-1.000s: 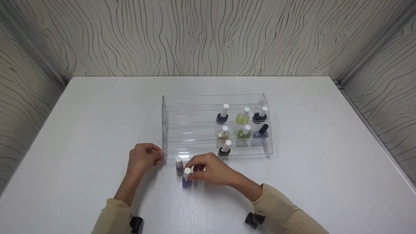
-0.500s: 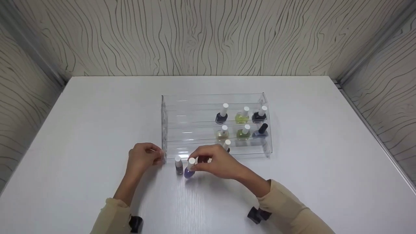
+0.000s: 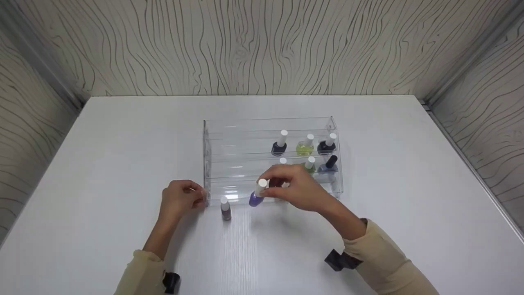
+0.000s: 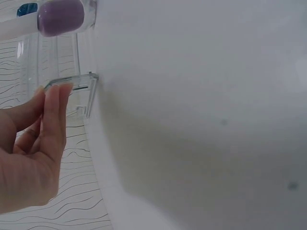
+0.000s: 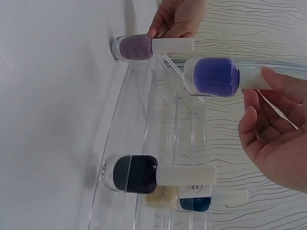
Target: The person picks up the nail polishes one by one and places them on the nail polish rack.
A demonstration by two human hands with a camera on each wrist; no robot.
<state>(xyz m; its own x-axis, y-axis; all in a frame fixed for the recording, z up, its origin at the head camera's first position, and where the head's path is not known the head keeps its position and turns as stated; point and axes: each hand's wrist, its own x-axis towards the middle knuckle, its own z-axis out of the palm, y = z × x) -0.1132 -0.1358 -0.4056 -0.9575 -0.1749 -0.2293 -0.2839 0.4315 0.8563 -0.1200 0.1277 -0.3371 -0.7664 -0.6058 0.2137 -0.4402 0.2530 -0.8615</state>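
Observation:
My right hand (image 3: pixel 297 186) pinches the white cap of a purple nail polish bottle (image 3: pixel 256 199), held tilted above the front edge of the clear tiered display rack (image 3: pixel 229 166). The right wrist view shows the purple bottle (image 5: pixel 213 76) with thumb and fingertips at its cap. My left hand (image 3: pixel 180 198) grips the rack's front left corner; in the left wrist view the fingers (image 4: pixel 53 115) pinch its clear end. A mauve nail polish bottle (image 3: pixel 226 213) stands upright on the table before the rack. A dark bottle (image 5: pixel 136 173) on the front tier is mostly hidden by my right hand in the head view.
On the rack's right half stand several bottles, including a dark one (image 3: pixel 279 148), a yellow one (image 3: pixel 304 149) and a grey-blue one with a black cap (image 3: pixel 328 168). The white table (image 3: pixel 123 155) ends at a wood-patterned back wall (image 3: pixel 254 49).
My right hand has lifted the purple bottle off the table and carried it right and away from me, over the rack's front edge. The left hand stays at the rack corner.

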